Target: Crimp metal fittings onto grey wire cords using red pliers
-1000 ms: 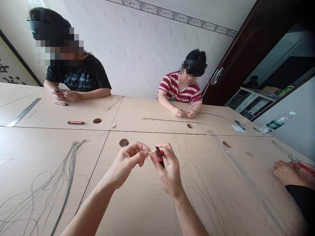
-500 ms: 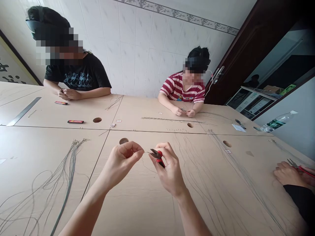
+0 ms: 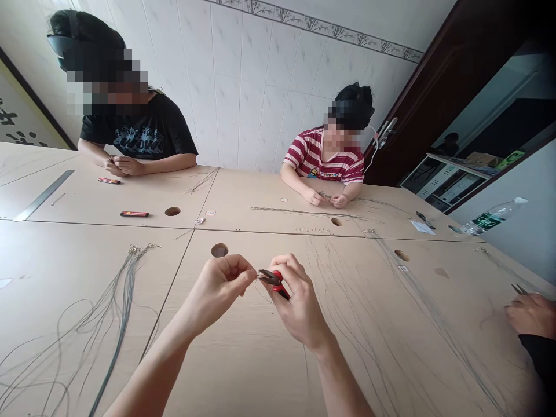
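My right hand [image 3: 297, 304] grips small red-handled pliers [image 3: 273, 278], whose dark jaws point left toward my left hand. My left hand [image 3: 222, 285] is closed in a pinch on the end of a thin grey cord that trails down to the table; the pliers' tips meet it at my fingertips. Both hands hover just above the light wooden table [image 3: 243, 359], near a round cable hole [image 3: 219, 250].
A bundle of grey cords with metal clasps [image 3: 125, 278] lies at left; more cords [image 3: 391, 301] spread at right. Two people sit across working on cords. Another person's hand [image 3: 532, 314] is at the right edge. A metal ruler [image 3: 41, 197], red cases and a water bottle [image 3: 493, 217] lie around.
My hands have drawn together: the pliers' jaws turned from pointing up to pointing left and now meet my left fingertips. The hand at the right edge slid further right.
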The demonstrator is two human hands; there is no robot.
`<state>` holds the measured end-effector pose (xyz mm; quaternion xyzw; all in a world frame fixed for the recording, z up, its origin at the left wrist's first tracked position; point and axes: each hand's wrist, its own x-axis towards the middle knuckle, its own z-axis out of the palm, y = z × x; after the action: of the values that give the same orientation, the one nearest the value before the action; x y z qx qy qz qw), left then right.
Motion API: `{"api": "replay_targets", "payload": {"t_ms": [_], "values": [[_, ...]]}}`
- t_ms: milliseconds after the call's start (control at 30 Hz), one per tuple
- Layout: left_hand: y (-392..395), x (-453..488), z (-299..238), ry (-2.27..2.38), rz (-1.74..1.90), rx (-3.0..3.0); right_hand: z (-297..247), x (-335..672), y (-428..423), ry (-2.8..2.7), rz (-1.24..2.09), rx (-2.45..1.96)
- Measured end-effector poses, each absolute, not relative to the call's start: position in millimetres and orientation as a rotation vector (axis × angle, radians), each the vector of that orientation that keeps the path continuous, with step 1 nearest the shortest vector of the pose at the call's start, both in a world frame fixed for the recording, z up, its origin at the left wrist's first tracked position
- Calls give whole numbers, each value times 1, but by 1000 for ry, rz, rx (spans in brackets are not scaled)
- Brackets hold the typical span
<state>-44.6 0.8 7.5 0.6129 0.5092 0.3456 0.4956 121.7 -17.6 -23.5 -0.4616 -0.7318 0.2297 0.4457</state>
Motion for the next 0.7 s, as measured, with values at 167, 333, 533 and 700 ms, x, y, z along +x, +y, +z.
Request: {"api": "replay_targets", "payload": {"t_ms": [167,333,533,700], "values": [[1,-44,7,1230,830,1479,-23,122,-17,-1831,553,-1140],[2,-44,6,1237,829,1476,-25,121,-16,-1847,536,-1124],[0,-41,7,1230,827,1494,-24,121,-16,-1847,539,-1117],[1,-43,7,1225,812,1490,-24,123,-15,-1833,571,-1115]]}}
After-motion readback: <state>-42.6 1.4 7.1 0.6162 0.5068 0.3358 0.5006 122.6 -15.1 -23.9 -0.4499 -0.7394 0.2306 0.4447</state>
